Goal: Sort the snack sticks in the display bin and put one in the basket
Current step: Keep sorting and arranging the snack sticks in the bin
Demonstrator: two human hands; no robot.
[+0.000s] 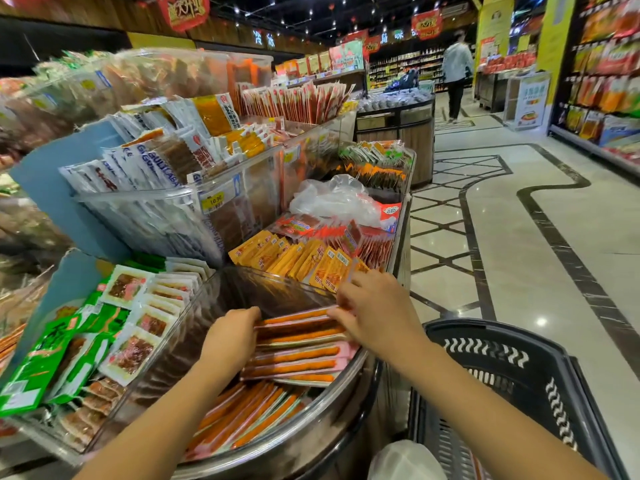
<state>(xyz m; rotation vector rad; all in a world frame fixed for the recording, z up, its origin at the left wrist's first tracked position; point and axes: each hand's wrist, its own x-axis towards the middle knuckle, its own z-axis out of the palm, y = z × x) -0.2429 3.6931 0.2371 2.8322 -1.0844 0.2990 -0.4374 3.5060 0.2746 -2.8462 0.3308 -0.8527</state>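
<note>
A stack of long orange snack sticks (pixel 299 341) in clear and pink plastic packets is held between both hands, over the front compartment of the clear plastic display bin (pixel 308 441) with the curved metal rim. The left end of the stack is gripped by the left hand (pixel 230 336), whose fingers (pixel 251 315) are curled over the packet ends. The right end is held by the right hand (pixel 375 306); its fingers (pixel 341 322) are bent and the upper packets are pinched by them. The packets in the stack lie crosswise, one on another. Under them, loose packets (pixel 242 420) of the same kind are lying in the bin, turned in another direction. A black plastic basket (pixel 519 355) with slotted walls is seen just beside the bin, to the right, below the right forearm. Yellow flat packets (pixel 304 259) are standing in the compartment behind, and green packets (pixel 41 368) are placed in the compartment to the left.
</note>
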